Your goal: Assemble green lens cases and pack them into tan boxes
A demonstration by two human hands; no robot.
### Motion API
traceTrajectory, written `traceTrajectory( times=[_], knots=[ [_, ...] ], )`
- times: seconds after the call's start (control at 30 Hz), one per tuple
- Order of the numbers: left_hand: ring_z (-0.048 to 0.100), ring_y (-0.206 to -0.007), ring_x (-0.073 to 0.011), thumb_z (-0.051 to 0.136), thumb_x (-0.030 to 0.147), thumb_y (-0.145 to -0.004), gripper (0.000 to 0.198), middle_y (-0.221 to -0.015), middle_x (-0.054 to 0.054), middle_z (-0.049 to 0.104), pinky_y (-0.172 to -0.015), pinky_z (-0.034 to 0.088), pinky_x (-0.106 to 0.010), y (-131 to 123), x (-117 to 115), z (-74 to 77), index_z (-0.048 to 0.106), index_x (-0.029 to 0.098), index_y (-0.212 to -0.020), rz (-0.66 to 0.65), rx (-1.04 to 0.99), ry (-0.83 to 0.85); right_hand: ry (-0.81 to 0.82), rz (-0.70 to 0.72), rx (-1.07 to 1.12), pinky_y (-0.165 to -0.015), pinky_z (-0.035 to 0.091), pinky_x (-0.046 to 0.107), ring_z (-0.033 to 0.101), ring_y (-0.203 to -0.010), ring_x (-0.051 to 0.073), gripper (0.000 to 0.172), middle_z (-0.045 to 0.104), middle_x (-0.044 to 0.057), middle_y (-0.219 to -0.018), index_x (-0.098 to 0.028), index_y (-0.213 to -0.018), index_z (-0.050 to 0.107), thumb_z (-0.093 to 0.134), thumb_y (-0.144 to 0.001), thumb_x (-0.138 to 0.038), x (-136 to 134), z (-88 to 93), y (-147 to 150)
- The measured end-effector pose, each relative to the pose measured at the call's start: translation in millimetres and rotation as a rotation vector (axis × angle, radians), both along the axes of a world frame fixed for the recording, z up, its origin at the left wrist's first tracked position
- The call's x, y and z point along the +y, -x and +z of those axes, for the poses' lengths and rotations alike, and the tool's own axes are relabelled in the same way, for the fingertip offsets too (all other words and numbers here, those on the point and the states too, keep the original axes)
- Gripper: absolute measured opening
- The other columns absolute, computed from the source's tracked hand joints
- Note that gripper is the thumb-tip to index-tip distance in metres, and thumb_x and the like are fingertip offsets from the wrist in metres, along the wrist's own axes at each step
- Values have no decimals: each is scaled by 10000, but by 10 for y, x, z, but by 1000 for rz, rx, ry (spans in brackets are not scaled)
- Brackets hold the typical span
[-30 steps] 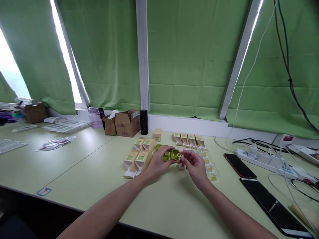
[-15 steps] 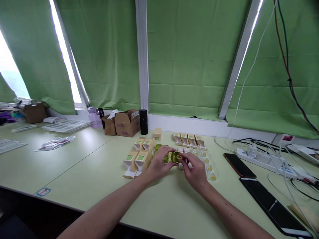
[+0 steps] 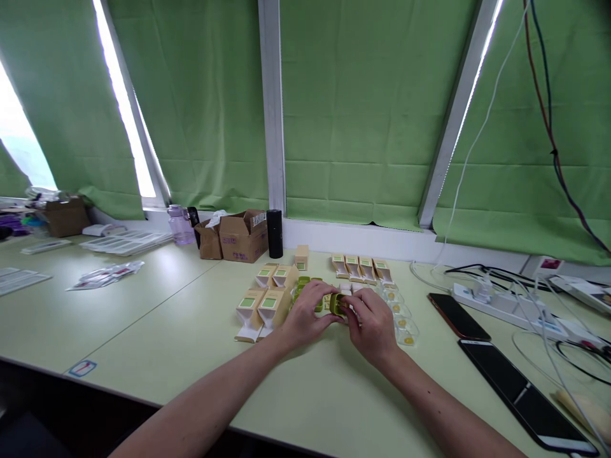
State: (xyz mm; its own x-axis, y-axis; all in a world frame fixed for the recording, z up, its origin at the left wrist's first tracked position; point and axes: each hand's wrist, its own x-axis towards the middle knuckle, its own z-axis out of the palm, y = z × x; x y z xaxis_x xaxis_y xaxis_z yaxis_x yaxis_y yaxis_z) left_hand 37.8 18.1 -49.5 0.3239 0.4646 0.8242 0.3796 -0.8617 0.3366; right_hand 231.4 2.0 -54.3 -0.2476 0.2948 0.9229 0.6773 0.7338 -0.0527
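Both hands meet over the middle of the pale table (image 3: pixel 157 331). My left hand (image 3: pixel 308 317) and my right hand (image 3: pixel 370 323) are closed together on a small green case (image 3: pixel 337 303), held just above the tabletop. The case is mostly covered by the fingers. Tan cartons with green labels (image 3: pixel 262 305) lie just left of the left hand. A column of clear blister cups with yellow centres (image 3: pixel 403 324) lies right of the right hand. A row of small tan boxes (image 3: pixel 363 268) sits beyond the hands.
Two brown cardboard boxes (image 3: pixel 238 236), a black cylinder (image 3: pixel 275 233) and a purple bottle (image 3: pixel 180 224) stand at the back by the window. Two phones (image 3: pixel 487 346), a power strip (image 3: pixel 510 306) and cables lie at right. Papers and packets (image 3: pixel 107 273) lie far left.
The green case was open between the hands; the right hand has moved left onto it and the two halves have come together, with more of it now covered by fingers.
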Motion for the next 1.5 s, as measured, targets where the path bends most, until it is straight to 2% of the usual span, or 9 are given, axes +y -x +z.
traceTrajectory(
  times=[0.23, 0.63, 1.07, 1.27, 1.5],
  knots=[
    [632, -1093, -272, 847, 250, -818, 443, -1092, -95, 716, -964, 542, -458, 12, 4, -6, 650, 209, -1212, 0, 17, -9, -8, -39, -44, -643, 385, 346, 538, -757, 213, 134, 632, 65, -808, -206, -947, 677, 560, -988, -157, 2, 0, 10],
    [634, -1096, -271, 852, 272, -816, 451, -1090, -97, 719, -961, 546, -442, 22, 2, -3, 649, 204, -1213, -15, 42, -23, -40, -22, -59, -630, 357, 347, 513, -728, 203, 163, 625, 53, -776, -204, -945, 676, 536, -1000, -143, -3, 18, 16],
    [627, -1114, -283, 860, 307, -812, 469, -1097, -99, 727, -988, 532, -468, 42, 27, -39, 656, 213, -1224, -14, 59, 12, -5, -15, -93, -620, 383, 327, 525, -761, 211, 159, 611, 51, -772, -212, -957, 674, 541, -999, -135, 35, -47, -5],
    [627, -1105, -273, 877, 293, -793, 497, -1092, -94, 737, -982, 536, -454, 46, 46, -42, 661, 210, -1232, -31, 56, -21, 1, -13, -92, -617, 396, 324, 539, -755, 209, 160, 627, 48, -768, -212, -950, 682, 546, -1000, -146, 49, -54, -8],
    [647, -1083, -285, 864, 370, -805, 500, -1075, -108, 748, -992, 533, -488, 47, 57, -35, 682, 209, -1242, -7, 49, -27, 18, 64, -105, -662, 475, 339, 618, -794, 225, 213, 706, 69, -876, -218, -1120, 670, 564, -956, -135, 45, -46, -66]
  ],
)
